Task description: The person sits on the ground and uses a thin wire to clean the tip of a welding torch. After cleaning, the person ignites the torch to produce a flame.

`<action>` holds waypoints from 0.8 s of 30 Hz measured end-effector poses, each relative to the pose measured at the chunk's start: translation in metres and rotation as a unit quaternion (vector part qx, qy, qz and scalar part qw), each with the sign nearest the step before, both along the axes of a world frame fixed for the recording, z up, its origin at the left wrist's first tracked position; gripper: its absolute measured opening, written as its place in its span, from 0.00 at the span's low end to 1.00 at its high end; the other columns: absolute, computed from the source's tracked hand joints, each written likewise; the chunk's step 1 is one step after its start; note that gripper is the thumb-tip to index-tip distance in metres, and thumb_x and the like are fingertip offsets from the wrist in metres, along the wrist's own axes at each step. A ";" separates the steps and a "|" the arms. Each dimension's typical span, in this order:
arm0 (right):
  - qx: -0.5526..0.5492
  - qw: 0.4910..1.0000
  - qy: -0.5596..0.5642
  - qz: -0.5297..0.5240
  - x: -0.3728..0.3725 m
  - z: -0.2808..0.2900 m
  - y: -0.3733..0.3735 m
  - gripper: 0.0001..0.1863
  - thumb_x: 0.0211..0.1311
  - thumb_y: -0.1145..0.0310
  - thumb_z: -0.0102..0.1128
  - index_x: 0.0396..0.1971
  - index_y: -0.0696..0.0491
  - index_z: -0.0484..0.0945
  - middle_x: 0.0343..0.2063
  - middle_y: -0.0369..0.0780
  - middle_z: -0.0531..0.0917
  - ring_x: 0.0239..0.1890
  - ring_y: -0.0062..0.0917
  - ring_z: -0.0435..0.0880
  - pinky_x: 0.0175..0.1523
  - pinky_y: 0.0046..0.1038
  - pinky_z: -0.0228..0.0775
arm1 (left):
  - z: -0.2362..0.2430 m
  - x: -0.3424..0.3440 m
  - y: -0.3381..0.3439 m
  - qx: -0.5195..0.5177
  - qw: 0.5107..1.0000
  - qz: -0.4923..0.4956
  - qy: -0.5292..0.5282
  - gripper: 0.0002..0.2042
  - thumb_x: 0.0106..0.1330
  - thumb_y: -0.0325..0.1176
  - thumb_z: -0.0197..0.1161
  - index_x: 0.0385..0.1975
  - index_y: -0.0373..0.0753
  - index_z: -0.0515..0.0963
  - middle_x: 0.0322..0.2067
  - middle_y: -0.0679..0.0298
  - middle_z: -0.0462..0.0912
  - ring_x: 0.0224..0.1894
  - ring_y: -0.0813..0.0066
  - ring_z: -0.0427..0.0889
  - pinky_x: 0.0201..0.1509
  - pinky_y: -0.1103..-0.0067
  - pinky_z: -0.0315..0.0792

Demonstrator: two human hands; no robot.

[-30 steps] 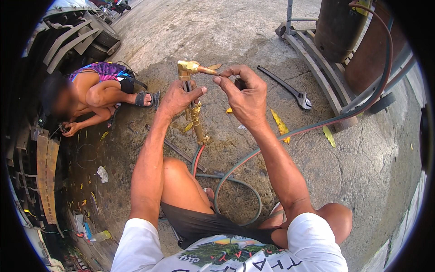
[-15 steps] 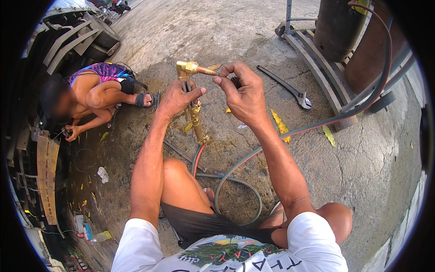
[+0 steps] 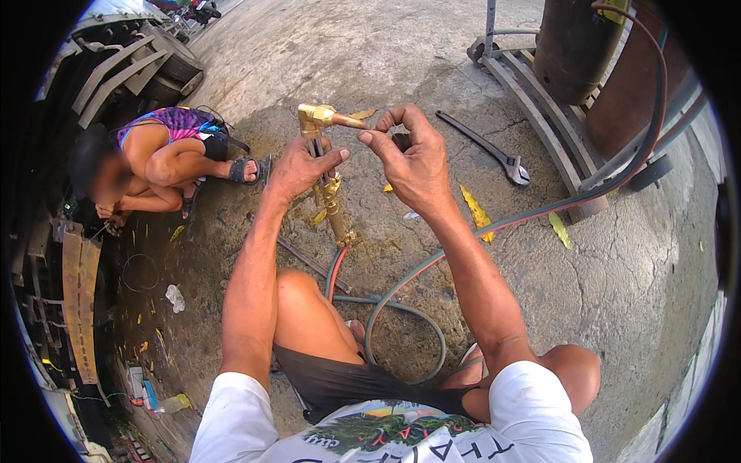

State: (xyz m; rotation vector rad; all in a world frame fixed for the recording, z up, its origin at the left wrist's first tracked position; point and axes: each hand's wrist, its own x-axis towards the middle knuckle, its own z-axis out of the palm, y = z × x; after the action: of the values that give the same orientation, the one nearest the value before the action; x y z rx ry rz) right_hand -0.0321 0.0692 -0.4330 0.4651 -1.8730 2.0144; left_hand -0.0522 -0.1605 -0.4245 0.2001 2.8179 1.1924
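Note:
My left hand is closed around the tubes of a brass cutting torch, held upright with its angled head at the top. A copper nozzle points right from that head. At the nozzle's end, my right hand pinches with thumb and forefinger, the other fingers curled. Something dark shows inside the curled fingers, too small to name; whether the fingertips grip the nozzle itself I cannot tell. Red and green hoses run down from the torch's lower end and loop on the ground before me.
An adjustable wrench lies beyond my right hand. Gas cylinders stand on a wheeled cart at the far right. Leftward, another person squats by a truck's underside and a rusty leaf spring. A metal bar lies behind the torch.
My right hand has shifted slightly left along the nozzle's end; the torch has barely moved. The other person's hand has risen toward their head.

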 end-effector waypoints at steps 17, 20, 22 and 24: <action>0.011 0.985 -0.090 0.147 -0.011 -0.006 -0.021 0.15 0.63 0.59 0.73 0.32 0.55 0.80 0.19 0.32 0.77 0.24 0.15 0.71 0.29 0.26 0.65 | 0.005 0.016 -0.053 0.018 0.998 0.045 0.044 0.18 0.65 0.47 0.72 0.23 0.38 0.82 0.20 0.68 0.82 0.22 0.82 0.74 0.27 0.79 0.66; 0.057 0.976 -0.067 0.200 -0.013 -0.012 -0.049 0.16 0.62 0.59 0.73 0.30 0.57 0.79 0.19 0.34 0.77 0.23 0.16 0.72 0.28 0.29 0.65 | 0.011 0.032 -0.077 0.048 0.992 0.100 0.062 0.16 0.64 0.46 0.73 0.25 0.38 0.83 0.23 0.68 0.84 0.24 0.82 0.75 0.30 0.79 0.66; 0.079 0.968 -0.082 0.226 -0.009 -0.006 -0.066 0.17 0.62 0.59 0.73 0.29 0.57 0.79 0.18 0.35 0.77 0.23 0.18 0.72 0.28 0.31 0.65 | 0.020 0.047 -0.081 0.077 0.984 0.149 0.063 0.16 0.64 0.45 0.74 0.27 0.37 0.84 0.23 0.67 0.84 0.30 0.79 0.80 0.37 0.77 0.72; 0.095 0.961 -0.089 0.244 -0.006 0.001 -0.082 0.17 0.61 0.59 0.73 0.29 0.57 0.79 0.18 0.36 0.77 0.22 0.20 0.72 0.29 0.32 0.65 | 0.018 0.051 -0.096 0.102 0.978 0.162 0.079 0.14 0.64 0.43 0.74 0.29 0.36 0.84 0.26 0.66 0.85 0.31 0.79 0.80 0.38 0.77 0.72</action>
State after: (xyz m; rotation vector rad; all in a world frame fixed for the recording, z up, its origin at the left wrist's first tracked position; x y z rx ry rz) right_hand -0.0385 -0.0126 -0.4325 0.9028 -2.2449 2.2454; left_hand -0.0009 -0.2569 -0.4066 -0.1689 2.9415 1.6002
